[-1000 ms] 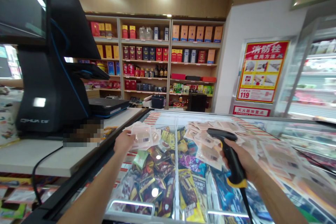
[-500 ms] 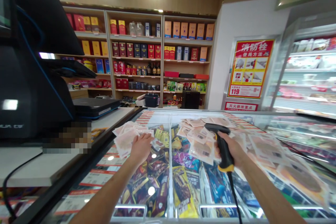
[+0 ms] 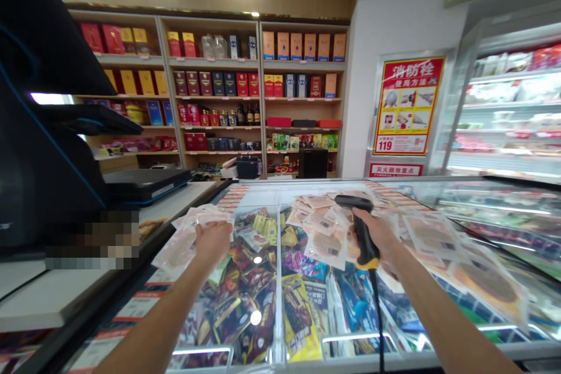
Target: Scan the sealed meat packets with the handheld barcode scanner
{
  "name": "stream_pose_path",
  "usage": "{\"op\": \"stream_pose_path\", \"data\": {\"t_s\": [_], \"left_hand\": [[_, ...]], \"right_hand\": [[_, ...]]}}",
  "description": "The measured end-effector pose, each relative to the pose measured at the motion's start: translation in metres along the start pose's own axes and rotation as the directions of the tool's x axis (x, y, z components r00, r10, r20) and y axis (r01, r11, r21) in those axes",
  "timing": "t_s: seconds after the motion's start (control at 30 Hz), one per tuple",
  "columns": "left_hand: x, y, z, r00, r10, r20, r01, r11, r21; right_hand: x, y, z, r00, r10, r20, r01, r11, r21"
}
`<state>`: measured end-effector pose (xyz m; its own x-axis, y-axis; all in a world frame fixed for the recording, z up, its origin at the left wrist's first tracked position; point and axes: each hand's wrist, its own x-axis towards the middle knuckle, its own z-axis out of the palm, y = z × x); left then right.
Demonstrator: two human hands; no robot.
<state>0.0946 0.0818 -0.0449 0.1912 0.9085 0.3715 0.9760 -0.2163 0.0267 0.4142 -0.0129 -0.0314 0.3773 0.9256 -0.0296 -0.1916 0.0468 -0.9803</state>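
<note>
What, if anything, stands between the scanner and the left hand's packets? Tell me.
The left hand partly covers its packets on the side toward the scanner; otherwise, only another packet pile lies low between them.

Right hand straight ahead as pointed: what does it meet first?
Likely the pile of flat translucent packets just beyond the barcode scanner that the right hand grips; its height is unclear, so it might pass over them.
</note>
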Motion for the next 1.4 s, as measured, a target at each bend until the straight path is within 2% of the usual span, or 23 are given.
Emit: {"op": "stream_pose_path", "data": {"t_s": [0.1, 0.17, 0.27, 0.33, 0.37, 0.47, 0.53, 0.63, 0.73, 0.83, 0.97, 1.07, 1.23, 1.3, 1.4], "left_hand": [[0.000, 0.034, 0.000, 1.000, 0.022, -0.017, -0.023, 0.999, -0.031], [-0.003, 0.071, 0.003, 0.989, 0.145, -0.016, -0.146, 0.985, -0.091], [-0.013, 0.132, 0.010, 0.934, 0.357, -0.010, -0.353, 0.917, -0.188], [-0.020, 0.163, 0.013, 0.883, 0.470, 0.003, -0.454, 0.854, -0.254], [-0.023, 0.173, 0.015, 0.864, 0.504, 0.024, -0.469, 0.820, -0.330], [-0.026, 0.187, 0.018, 0.920, 0.377, 0.107, -0.296, 0.847, -0.441], [-0.024, 0.184, 0.018, 0.952, 0.266, 0.150, -0.169, 0.868, -0.466], [-0.016, 0.172, 0.017, 0.965, 0.168, 0.199, -0.053, 0.874, -0.483], [-0.006, 0.158, 0.017, 0.958, 0.101, 0.269, 0.059, 0.848, -0.527], [0.002, 0.139, 0.018, 0.926, 0.075, 0.370, 0.177, 0.780, -0.600], [0.007, 0.107, 0.019, 0.871, 0.024, 0.491, 0.368, 0.630, -0.684], [0.008, 0.082, 0.016, 0.869, -0.037, 0.494, 0.453, 0.462, -0.763], [0.013, 0.056, 0.013, 0.894, -0.189, 0.405, 0.439, 0.196, -0.877], [0.015, 0.050, 0.015, 0.889, -0.252, 0.383, 0.423, 0.130, -0.897], [0.019, 0.044, 0.019, 0.878, -0.312, 0.364, 0.406, 0.079, -0.911]], "right_hand": [[0.001, -0.001, -0.001, 1.000, 0.012, 0.002, -0.012, 0.999, 0.030], [0.002, -0.002, 0.001, 1.000, 0.007, -0.006, -0.007, 1.000, 0.017], [0.004, 0.000, 0.003, 1.000, -0.004, -0.017, 0.003, 1.000, -0.019], [0.004, 0.001, 0.001, 1.000, -0.006, -0.008, 0.006, 1.000, -0.022], [0.004, 0.001, 0.001, 1.000, -0.007, -0.002, 0.007, 1.000, -0.019], [0.004, 0.002, -0.001, 1.000, -0.011, 0.003, 0.011, 1.000, -0.012], [0.003, 0.003, -0.001, 1.000, -0.013, 0.002, 0.013, 1.000, -0.022], [0.001, 0.002, 0.001, 1.000, -0.014, 0.007, 0.014, 0.999, -0.048], [-0.004, 0.001, 0.006, 0.999, 0.018, 0.035, -0.017, 0.999, -0.037], [-0.010, -0.001, 0.013, 0.994, 0.082, 0.069, -0.083, 0.997, 0.002], [-0.014, 0.004, 0.028, 0.982, 0.139, 0.125, -0.142, 0.990, 0.021], [-0.019, 0.010, 0.044, 0.972, 0.136, 0.192, -0.145, 0.989, 0.032], [-0.035, 0.015, 0.064, 0.950, 0.136, 0.281, -0.127, 0.991, -0.051], [-0.040, 0.017, 0.066, 0.938, 0.136, 0.318, -0.111, 0.989, -0.095], [-0.043, 0.018, 0.067, 0.929, 0.139, 0.344, -0.093, 0.985, -0.145]]}}
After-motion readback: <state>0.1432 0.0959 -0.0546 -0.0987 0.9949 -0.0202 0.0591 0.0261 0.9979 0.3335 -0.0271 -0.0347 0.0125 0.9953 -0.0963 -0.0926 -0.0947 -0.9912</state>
